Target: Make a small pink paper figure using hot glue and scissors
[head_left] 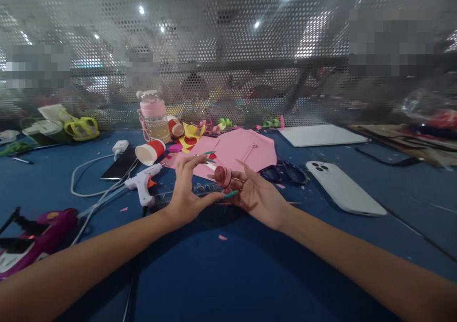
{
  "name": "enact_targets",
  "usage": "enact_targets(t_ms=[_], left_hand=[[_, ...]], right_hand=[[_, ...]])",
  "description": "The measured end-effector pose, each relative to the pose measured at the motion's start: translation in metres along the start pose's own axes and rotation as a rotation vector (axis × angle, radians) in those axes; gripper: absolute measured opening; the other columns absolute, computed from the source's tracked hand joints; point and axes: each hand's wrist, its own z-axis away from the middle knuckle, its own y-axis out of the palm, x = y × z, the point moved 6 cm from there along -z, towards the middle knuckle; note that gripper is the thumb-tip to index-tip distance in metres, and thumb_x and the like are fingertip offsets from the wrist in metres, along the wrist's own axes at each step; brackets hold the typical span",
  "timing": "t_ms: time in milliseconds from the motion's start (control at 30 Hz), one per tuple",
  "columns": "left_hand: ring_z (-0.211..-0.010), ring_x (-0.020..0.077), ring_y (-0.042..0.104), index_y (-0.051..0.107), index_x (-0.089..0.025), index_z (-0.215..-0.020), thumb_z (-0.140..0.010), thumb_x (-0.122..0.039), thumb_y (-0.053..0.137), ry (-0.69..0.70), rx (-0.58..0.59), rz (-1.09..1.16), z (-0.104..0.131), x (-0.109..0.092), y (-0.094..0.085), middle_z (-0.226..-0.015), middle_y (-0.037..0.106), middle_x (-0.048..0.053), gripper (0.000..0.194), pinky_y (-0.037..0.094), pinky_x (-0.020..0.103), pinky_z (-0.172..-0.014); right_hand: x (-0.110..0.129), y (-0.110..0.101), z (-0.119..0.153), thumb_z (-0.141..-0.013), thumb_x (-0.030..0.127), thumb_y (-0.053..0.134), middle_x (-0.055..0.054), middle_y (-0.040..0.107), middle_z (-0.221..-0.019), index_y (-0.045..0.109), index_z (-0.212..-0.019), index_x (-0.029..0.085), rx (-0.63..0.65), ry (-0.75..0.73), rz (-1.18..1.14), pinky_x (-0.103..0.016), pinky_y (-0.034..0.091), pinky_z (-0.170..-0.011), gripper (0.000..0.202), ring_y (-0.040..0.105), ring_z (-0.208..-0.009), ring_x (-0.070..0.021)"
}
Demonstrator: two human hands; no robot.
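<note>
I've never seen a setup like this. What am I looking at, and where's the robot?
There is no robot here: these are a person's own bare hands. The single picture comes from a camera worn on their head, looking forward and down, so both forearms reach in from the bottom corners. The right hand holds a small reddish roundish thing in its fingers; the left hand is curved open beside it. On the blue table lie pink paper, a glue gun, a tipped cup, a black phone and a white phone. A bottle stands farther back, before a perforated screen.
</note>
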Motion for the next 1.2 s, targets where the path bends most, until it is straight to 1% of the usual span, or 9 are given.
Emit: enact_targets(t_ms=[167, 333, 500, 700, 800, 900, 1000, 1100, 1200], left_hand=[[-0.092, 0.0207, 0.044, 0.039, -0.022, -0.118, -0.061, -0.040, 0.070, -0.103, -0.005, -0.012, -0.001, 0.006, -0.001, -0.098, 0.045, 0.006, 0.068, 0.036, 0.040, -0.085], [-0.098, 0.0229, 0.045, 0.030, -0.020, -0.124, -0.058, -0.043, 0.072, -0.212, 0.109, 0.166, 0.001, 0.017, 0.011, -0.102, 0.047, 0.007, 0.082, 0.031, 0.043, -0.092], [-0.104, 0.0228, 0.045, 0.027, -0.022, -0.125, -0.063, -0.038, 0.070, -0.305, 0.185, 0.365, 0.001, 0.022, 0.019, -0.103, 0.049, 0.007, 0.077, 0.030, 0.044, -0.094], [-0.100, 0.0216, 0.047, 0.034, -0.020, -0.125, -0.062, -0.030, 0.071, -0.329, 0.198, 0.401, -0.001, 0.021, 0.021, -0.098, 0.052, 0.005, 0.074, 0.029, 0.043, -0.096], [-0.101, 0.0215, 0.048, 0.035, -0.020, -0.126, -0.063, -0.026, 0.070, -0.353, 0.203, 0.396, -0.001, 0.020, 0.021, -0.098, 0.053, 0.005, 0.072, 0.030, 0.042, -0.096], [-0.099, 0.0207, 0.050, 0.038, -0.021, -0.125, -0.068, -0.025, 0.065, -0.412, 0.282, 0.392, 0.001, 0.020, 0.025, -0.096, 0.056, 0.006, 0.063, 0.032, 0.042, -0.095], [-0.094, 0.0191, 0.054, 0.042, -0.020, -0.123, -0.069, -0.023, 0.065, -0.442, 0.341, 0.389, 0.002, 0.020, 0.028, -0.094, 0.058, 0.006, 0.059, 0.035, 0.040, -0.093], [-0.086, 0.0172, 0.057, 0.046, -0.018, -0.120, -0.065, -0.020, 0.068, -0.496, 0.332, 0.372, 0.003, 0.024, 0.028, -0.095, 0.059, 0.006, 0.059, 0.042, 0.037, -0.086], [-0.075, 0.0140, 0.060, 0.049, -0.017, -0.117, -0.063, -0.018, 0.068, -0.560, 0.284, 0.396, 0.003, 0.026, 0.027, -0.092, 0.062, 0.006, 0.058, 0.048, 0.032, -0.077]], right_hand=[[0.001, -0.001, 0.001, -0.085, 0.043, 0.041, -0.005, 0.067, -0.091, 0.062, -0.094, 0.018, -0.030, 0.034, -0.040, -0.027, 0.051, -0.063, 0.034, 0.060, -0.061, -0.0112], [0.002, -0.003, 0.000, -0.085, 0.046, 0.037, -0.003, 0.066, -0.095, 0.059, -0.100, 0.018, -0.021, 0.066, -0.099, -0.024, 0.051, -0.053, 0.039, 0.053, -0.048, -0.0080], [0.001, -0.001, 0.002, -0.088, 0.046, 0.030, -0.002, 0.066, -0.096, 0.059, -0.103, 0.017, -0.016, 0.095, -0.127, -0.027, 0.052, -0.058, 0.043, 0.052, -0.047, -0.0085], [0.001, 0.001, 0.002, -0.087, 0.037, 0.039, 0.001, 0.067, -0.088, 0.061, -0.097, 0.020, -0.028, 0.111, -0.104, -0.025, 0.052, -0.060, 0.029, 0.051, -0.045, -0.0064], [-0.001, -0.002, 0.001, -0.086, 0.034, 0.043, 0.002, 0.066, -0.076, 0.062, -0.092, 0.019, -0.038, 0.116, -0.086, -0.023, 0.052, -0.060, 0.025, 0.045, -0.040, -0.0042], [-0.005, -0.004, 0.001, -0.084, 0.030, 0.050, 0.006, 0.059, -0.057, 0.063, -0.087, 0.020, -0.016, 0.098, -0.023, -0.023, 0.052, -0.061, 0.017, 0.040, -0.035, -0.0027], [-0.008, -0.003, 0.001, -0.080, 0.026, 0.056, 0.009, 0.052, -0.047, 0.062, -0.092, 0.023, 0.007, 0.090, 0.031, -0.024, 0.052, -0.059, 0.013, 0.036, -0.033, -0.0021], [-0.009, -0.002, 0.003, -0.078, 0.023, 0.058, 0.010, 0.052, -0.051, 0.059, -0.099, 0.023, -0.006, 0.094, 0.038, -0.024, 0.052, -0.057, 0.021, 0.033, -0.031, -0.0004], [-0.008, -0.002, 0.003, -0.077, 0.023, 0.059, 0.009, 0.055, -0.057, 0.060, -0.095, 0.022, -0.031, 0.099, 0.023, -0.023, 0.052, -0.054, 0.018, 0.033, -0.031, 0.0005]])
